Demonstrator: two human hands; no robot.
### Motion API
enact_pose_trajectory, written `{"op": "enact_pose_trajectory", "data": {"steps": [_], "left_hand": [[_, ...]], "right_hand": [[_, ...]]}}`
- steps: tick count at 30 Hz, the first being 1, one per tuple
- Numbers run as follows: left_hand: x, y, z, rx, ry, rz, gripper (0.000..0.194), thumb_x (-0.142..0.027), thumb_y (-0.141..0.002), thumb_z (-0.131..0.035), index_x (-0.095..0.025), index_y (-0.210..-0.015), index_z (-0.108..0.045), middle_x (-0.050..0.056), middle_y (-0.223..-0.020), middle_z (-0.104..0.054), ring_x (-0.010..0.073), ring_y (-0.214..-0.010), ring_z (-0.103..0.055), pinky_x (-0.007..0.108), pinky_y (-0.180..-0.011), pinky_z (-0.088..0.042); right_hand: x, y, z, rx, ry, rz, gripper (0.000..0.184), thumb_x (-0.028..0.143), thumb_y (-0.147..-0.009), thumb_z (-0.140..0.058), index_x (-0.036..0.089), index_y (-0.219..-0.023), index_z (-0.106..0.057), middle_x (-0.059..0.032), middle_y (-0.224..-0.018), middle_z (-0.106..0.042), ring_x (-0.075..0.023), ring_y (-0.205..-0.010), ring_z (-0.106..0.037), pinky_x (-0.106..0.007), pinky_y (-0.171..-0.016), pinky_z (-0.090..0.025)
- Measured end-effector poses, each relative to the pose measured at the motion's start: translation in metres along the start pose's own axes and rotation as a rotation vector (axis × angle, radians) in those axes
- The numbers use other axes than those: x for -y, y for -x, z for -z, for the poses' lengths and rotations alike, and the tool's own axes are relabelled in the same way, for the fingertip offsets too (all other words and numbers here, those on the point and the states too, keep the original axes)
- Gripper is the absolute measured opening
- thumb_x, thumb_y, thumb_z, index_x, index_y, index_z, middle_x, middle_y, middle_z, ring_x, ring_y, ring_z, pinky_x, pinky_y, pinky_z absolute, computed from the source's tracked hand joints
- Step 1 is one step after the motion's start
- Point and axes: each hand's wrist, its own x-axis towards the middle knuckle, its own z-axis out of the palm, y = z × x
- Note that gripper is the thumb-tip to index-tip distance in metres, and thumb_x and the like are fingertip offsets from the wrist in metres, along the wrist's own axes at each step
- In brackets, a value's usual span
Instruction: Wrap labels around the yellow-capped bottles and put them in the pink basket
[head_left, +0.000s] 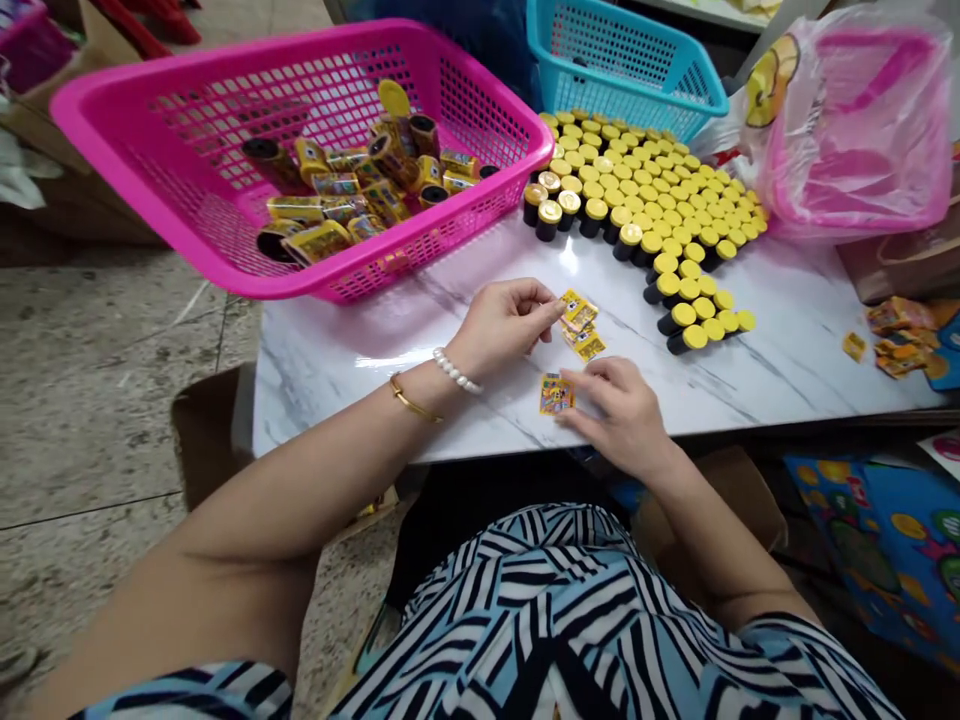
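My left hand (pixel 514 318), with pearl and gold bracelets on the wrist, has thumb and forefinger pinched at the left edge of a small yellow printed label (pixel 577 308). Another yellow label (pixel 589 344) overlaps it from below on the white marbled table (pixel 352 385). Closer to the table's front edge, my right hand (pixel 622 408) has thumb and fingertips at the right side of a colourful square label (pixel 556 394). Beyond the hands stand many small black containers with yellow lids (pixel 637 185), packed in close rows.
A pink basket (pixel 247 270) at the left holds labelled containers lying jumbled. A blue basket (pixel 630 95) stands behind the rows; a pink basket in a clear plastic bag (pixel 862 130) is at the right. A pile of orange packets (pixel 904 335) and one loose label (pixel 853 346) lie far right.
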Motion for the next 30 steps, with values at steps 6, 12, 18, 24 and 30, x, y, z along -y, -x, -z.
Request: {"op": "enact_pose_trajectory", "data": {"steps": [6, 12, 18, 24, 30], "left_hand": [[-0.006, 0.005, -0.003, -0.017, -0.011, 0.029, 0.022, -0.037, -0.088, -0.073, -0.016, -0.082, -0.067, 0.000, -0.060, -0.064, 0.0069, -0.045, -0.047, 0.018, -0.046, -0.034], [-0.009, 0.002, 0.004, -0.072, -0.016, 0.031, 0.021, -0.035, -0.090, -0.070, -0.015, -0.083, -0.067, 0.000, -0.060, -0.064, 0.0071, -0.045, -0.048, 0.018, -0.044, -0.035], [-0.011, 0.005, 0.004, 0.074, 0.046, 0.073, 0.029, -0.043, -0.087, -0.075, -0.015, -0.083, -0.069, 0.002, -0.064, -0.066, 0.0070, -0.047, -0.050, 0.018, -0.046, -0.036], [-0.008, 0.013, -0.010, 0.320, 0.225, 0.034, 0.033, -0.039, -0.069, -0.090, -0.014, -0.080, -0.070, 0.004, -0.076, -0.069, 0.0095, -0.064, -0.059, 0.020, -0.058, -0.043], [-0.011, 0.017, -0.011, 0.211, 0.234, 0.147, 0.022, -0.033, -0.074, -0.084, -0.015, -0.076, -0.071, -0.003, -0.054, -0.056, 0.0055, -0.045, -0.042, 0.019, -0.045, -0.030]], "right_hand": [[0.002, -0.004, -0.022, 0.026, 0.051, -0.054, 0.012, 0.032, -0.100, -0.066, 0.025, -0.093, -0.073, -0.0058, -0.091, -0.072, -0.0241, -0.090, -0.060, -0.041, -0.085, -0.052], [-0.002, -0.011, -0.012, 0.115, -0.024, -0.017, 0.020, 0.036, -0.091, -0.079, 0.024, -0.104, -0.069, -0.0070, -0.102, -0.070, -0.0251, -0.097, -0.063, -0.041, -0.089, -0.053], [0.005, -0.010, -0.007, 0.025, -0.099, -0.038, 0.008, 0.024, -0.094, -0.070, 0.024, -0.087, -0.067, -0.0045, -0.092, -0.067, -0.0216, -0.089, -0.063, -0.038, -0.082, -0.055], [0.004, -0.020, 0.009, -0.342, -0.133, -0.120, 0.006, 0.032, -0.095, -0.070, 0.027, -0.096, -0.069, -0.0071, -0.106, -0.068, -0.0209, -0.092, -0.068, -0.039, -0.082, -0.061], [-0.003, -0.022, 0.002, -0.250, -0.655, -0.517, 0.041, 0.054, -0.091, -0.073, 0.021, -0.115, -0.067, -0.0049, -0.094, -0.075, -0.0125, -0.062, -0.065, -0.027, -0.056, -0.055]]}}
